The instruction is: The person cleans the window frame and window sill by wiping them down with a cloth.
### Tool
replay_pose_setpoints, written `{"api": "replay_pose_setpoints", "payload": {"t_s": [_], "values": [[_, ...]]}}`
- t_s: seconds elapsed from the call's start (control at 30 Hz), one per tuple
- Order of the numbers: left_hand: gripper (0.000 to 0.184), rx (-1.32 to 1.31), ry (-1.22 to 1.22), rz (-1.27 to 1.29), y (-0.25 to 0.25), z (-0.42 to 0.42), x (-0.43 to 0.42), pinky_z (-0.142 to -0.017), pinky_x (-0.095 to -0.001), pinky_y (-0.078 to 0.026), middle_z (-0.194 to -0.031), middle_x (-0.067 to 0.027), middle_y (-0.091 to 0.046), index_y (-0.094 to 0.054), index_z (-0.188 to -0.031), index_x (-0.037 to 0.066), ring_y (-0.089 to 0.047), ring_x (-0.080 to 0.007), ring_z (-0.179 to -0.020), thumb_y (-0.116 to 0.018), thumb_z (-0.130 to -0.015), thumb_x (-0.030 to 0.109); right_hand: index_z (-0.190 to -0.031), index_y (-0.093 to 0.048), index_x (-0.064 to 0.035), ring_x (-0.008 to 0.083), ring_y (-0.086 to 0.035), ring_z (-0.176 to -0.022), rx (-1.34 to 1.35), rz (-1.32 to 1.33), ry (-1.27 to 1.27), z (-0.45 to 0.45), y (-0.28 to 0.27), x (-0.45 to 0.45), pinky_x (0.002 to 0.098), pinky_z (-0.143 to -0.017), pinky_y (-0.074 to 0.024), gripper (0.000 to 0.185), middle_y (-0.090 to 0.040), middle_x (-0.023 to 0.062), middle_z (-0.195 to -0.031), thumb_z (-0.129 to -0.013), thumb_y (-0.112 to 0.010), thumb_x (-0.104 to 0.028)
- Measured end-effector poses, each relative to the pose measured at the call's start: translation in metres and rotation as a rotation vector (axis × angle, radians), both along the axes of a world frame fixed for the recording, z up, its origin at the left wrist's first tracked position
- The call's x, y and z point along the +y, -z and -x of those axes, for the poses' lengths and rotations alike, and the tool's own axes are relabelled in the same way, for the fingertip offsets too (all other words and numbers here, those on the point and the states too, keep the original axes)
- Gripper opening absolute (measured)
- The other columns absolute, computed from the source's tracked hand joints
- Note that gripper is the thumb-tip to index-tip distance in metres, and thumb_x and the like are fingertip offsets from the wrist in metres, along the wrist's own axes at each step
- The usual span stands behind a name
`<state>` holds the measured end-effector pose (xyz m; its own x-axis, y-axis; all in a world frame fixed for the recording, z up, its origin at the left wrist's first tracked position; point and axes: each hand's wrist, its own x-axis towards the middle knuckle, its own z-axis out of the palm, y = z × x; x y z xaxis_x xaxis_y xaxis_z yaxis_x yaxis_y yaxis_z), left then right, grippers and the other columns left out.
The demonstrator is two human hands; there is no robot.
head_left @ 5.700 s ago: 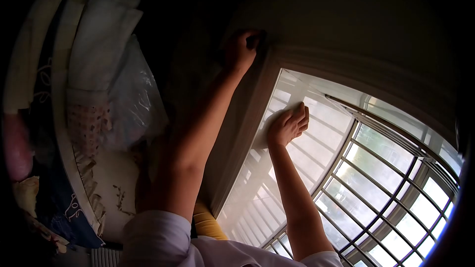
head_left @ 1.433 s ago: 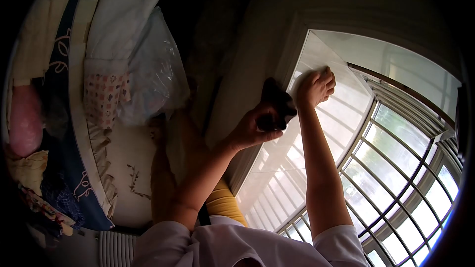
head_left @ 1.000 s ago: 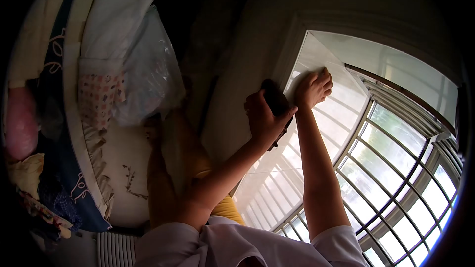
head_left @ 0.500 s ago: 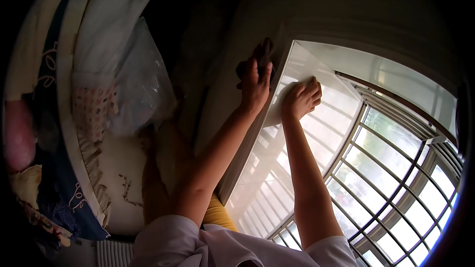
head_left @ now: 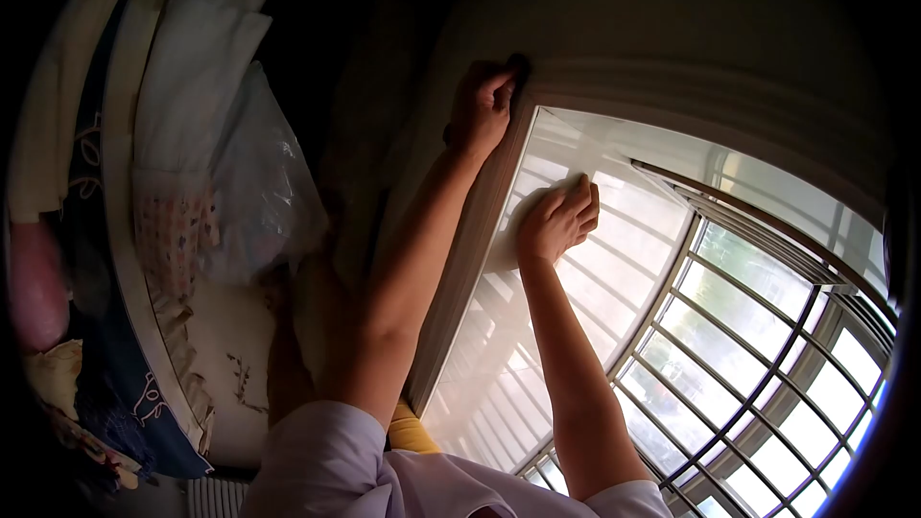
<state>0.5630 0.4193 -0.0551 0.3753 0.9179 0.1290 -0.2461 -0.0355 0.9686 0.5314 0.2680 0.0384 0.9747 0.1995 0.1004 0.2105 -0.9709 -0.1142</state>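
Observation:
My left hand (head_left: 480, 110) is closed on a dark, crumpled cloth (head_left: 519, 67), pressed near the upper corner of the window frame (head_left: 477, 230). Shade hides most of the cloth, and its exact shape cannot be made out. My right hand (head_left: 558, 219) rests on the glossy white window sill (head_left: 518, 326), its fingers curled in and nothing visible in them. Its thumb is hidden.
Metal bars (head_left: 739, 355) cross the bright window on the right. To the left stands a bed (head_left: 120, 230) with a clear plastic bag (head_left: 269, 182) and white fabric (head_left: 197, 77) on it. A dim wall (head_left: 672, 29) lies above the frame.
My left hand has moved up and slightly left with the cloth, toward the frame's corner. The view has shifted a little, while my right hand stays on the sill.

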Motion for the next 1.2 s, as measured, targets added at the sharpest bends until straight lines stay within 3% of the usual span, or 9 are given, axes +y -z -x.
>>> {"api": "replay_pose_setpoints", "payload": {"t_s": [0.13, 0.3, 0.4, 0.53, 0.63, 0.7, 0.87, 1.1, 1.2], "values": [[0.022, 0.316, 0.116, -0.366, -0.012, 0.018, 0.030, -0.065, -0.0416, -0.050, -0.083, -0.0129, -0.059, -0.069, -0.096, 0.014, -0.060, -0.0335, -0.077, -0.060, -0.079, 0.003, -0.138, -0.038, -0.0072, 0.0350, -0.027, -0.132, 0.000, 0.005, -0.004, 0.001, 0.000, 0.000, 0.0511, -0.107, -0.0217, 0.051, -0.031, 0.0129, -0.146, -0.093, -0.035, -0.030], [0.014, 0.474, 0.205, -0.270, -0.019, 0.024, 0.034, -0.069, -0.0358, -0.051, -0.088, -0.0132, -0.065, -0.071, -0.093, 0.007, -0.063, -0.0303, -0.079, -0.066, -0.081, 0.010, -0.139, -0.037, -0.0061, 0.0349, -0.027, -0.132, 0.018, 0.011, 0.021, 0.001, -0.003, 0.004, 0.0506, -0.107, -0.0223, 0.053, -0.030, 0.0130, -0.146, -0.091, -0.035, -0.030], [0.017, 0.337, 0.432, 0.114, -0.009, 0.037, 0.030, -0.075, -0.0296, -0.050, -0.097, -0.0111, -0.070, -0.070, -0.095, 0.002, -0.066, -0.0191, -0.084, -0.069, -0.085, 0.015, -0.139, -0.037, -0.0064, 0.0354, -0.027, -0.132, 0.012, 0.011, 0.009, 0.001, -0.004, 0.005, 0.0510, -0.107, -0.0230, 0.053, -0.031, 0.0131, -0.146, -0.092, -0.034, -0.030], [0.021, 0.057, 0.159, 0.468, -0.003, 0.035, 0.018, -0.075, -0.0266, -0.049, -0.090, -0.0038, -0.068, -0.068, -0.103, 0.003, -0.062, -0.0119, -0.083, -0.068, -0.089, 0.019, -0.140, -0.036, -0.0067, 0.0362, -0.027, -0.132, 0.016, 0.013, 0.008, 0.001, -0.004, 0.003, 0.0519, -0.107, -0.0227, 0.053, -0.031, 0.0136, -0.146, -0.092, -0.034, -0.031], [0.020, 0.032, 0.284, 0.614, -0.043, 0.028, 0.032, -0.076, -0.0243, -0.048, -0.091, -0.0041, -0.069, -0.069, -0.103, 0.004, -0.061, -0.0113, -0.084, -0.070, -0.087, 0.017, -0.140, -0.036, -0.0067, 0.0370, -0.027, -0.132, 0.015, 0.000, 0.001, 0.001, -0.003, 0.002, 0.0517, -0.108, -0.0220, 0.054, -0.031, 0.0138, -0.146, -0.093, -0.035, -0.032], [0.017, -0.036, 0.138, 0.189, -0.021, 0.001, 0.023, -0.076, -0.0305, -0.052, -0.093, -0.0096, -0.069, -0.072, -0.095, 0.010, -0.066, -0.0222, -0.086, -0.073, -0.078, 0.009, -0.140, -0.036, -0.0065, 0.0373, -0.027, -0.132, 0.018, 0.004, 0.008, 0.002, -0.004, 0.003, 0.0515, -0.108, -0.0219, 0.054, -0.031, 0.0143, -0.146, -0.093, -0.035, -0.031], [0.015, 0.462, 0.086, -0.128, -0.016, -0.007, 0.035, -0.075, -0.0348, -0.052, -0.090, -0.0112, -0.066, -0.070, -0.088, 0.010, -0.064, -0.0284, -0.085, -0.069, -0.074, 0.006, -0.140, -0.036, -0.0059, 0.0380, -0.027, -0.132, 0.022, 0.006, 0.008, 0.003, -0.004, 0.002, 0.0511, -0.108, -0.0211, 0.054, -0.031, 0.0158, -0.145, -0.092, -0.036, -0.030], [0.014, 0.159, 0.191, 0.154, -0.042, -0.009, 0.032, -0.077, -0.0378, -0.051, -0.090, -0.0117, -0.065, -0.070, -0.087, 0.010, -0.063, -0.0301, -0.087, -0.065, -0.075, 0.005, -0.140, -0.036, -0.0062, 0.0360, -0.026, -0.133, 0.019, -0.003, 0.011, -0.002, -0.001, 0.006, 0.0505, -0.109, -0.0213, 0.054, -0.030, 0.0144, -0.146, -0.092, -0.036, -0.031], [0.011, 0.320, 0.019, -0.085, -0.033, -0.014, 0.030, -0.078, -0.0377, -0.052, -0.091, -0.0115, -0.067, -0.070, -0.088, 0.009, -0.064, -0.0312, -0.087, -0.066, -0.077, 0.008, -0.140, -0.036, -0.0070, 0.0355, -0.026, -0.133, 0.027, 0.004, 0.018, 0.001, -0.003, 0.002, 0.0509, -0.108, -0.0219, 0.054, -0.030, 0.0130, -0.146, -0.092, -0.035, -0.032]]}}
